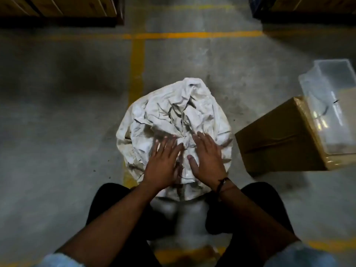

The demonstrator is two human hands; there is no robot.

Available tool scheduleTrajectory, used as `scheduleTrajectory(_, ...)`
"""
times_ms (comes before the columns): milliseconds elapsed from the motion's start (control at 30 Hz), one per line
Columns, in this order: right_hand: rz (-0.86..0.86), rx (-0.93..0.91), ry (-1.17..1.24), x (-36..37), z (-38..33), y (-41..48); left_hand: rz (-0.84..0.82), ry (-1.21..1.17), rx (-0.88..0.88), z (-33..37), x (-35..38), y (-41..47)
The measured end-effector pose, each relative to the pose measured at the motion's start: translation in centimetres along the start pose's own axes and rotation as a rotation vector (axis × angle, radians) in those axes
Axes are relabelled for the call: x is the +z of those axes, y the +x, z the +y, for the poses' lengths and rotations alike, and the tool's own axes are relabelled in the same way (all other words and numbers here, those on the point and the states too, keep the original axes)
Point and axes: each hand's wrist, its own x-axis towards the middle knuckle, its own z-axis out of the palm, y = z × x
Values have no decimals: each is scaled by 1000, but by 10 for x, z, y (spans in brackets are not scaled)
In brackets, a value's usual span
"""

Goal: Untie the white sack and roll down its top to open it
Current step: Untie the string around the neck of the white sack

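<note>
Left grip (162, 163), right grip (207, 158) flat, fingers straight, atop white sack (169, 116); knot between.

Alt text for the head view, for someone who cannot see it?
A person's left hand and right hand rest flat on the crumpled top of a white fabric sack on a concrete floor. A brown cardboard box and a clear plastic tub are to its right.

A single wide-angle view is given from a head-worn camera, pointed steeply down and slightly forward at the nearby floor (67, 116).
</note>
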Motion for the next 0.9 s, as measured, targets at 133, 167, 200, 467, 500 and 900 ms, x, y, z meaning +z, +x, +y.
scheduleTrajectory(133,147,-71,-31,11,11,23,184,-52,-23,-5,13,22)
scheduleTrajectory(167,176,-88,-21,11,12,26,217,-64,-20,-3,16,23)
scheduleTrajectory(200,189,-102,-16,11,12,24,235,-68,-15,0,19,20)
scheduleTrajectory(467,193,-67,-43,-11,-6,-64,241,-37,-29,26,-5,-67)
scheduleTrajectory(500,181,-79,-65,-15,-8,-76,240,-22,-25,29,-10,-78)
scheduleTrajectory(900,86,-213,-399,-53,-13,-129,268,77,75,42,-36,-129)
